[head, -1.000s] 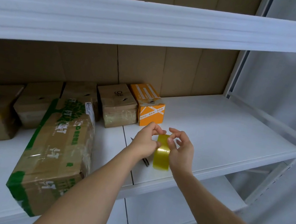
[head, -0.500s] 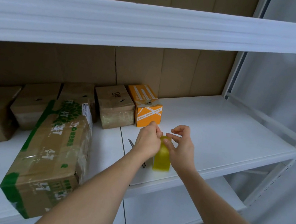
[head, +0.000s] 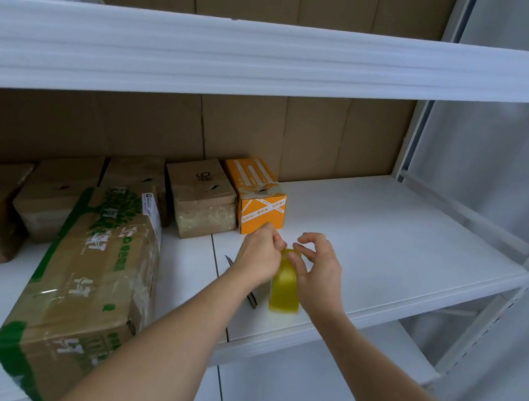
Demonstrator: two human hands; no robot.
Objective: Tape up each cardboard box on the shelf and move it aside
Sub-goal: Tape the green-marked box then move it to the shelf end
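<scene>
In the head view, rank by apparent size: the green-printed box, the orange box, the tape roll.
1. green-printed box, though nearest the camera.
2. orange box.
3. tape roll, partly hidden by both hands.

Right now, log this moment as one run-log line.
step: finding tape end | left hand: pinches tape roll | right hand: steadies roll | green-printed box: untouched
</scene>
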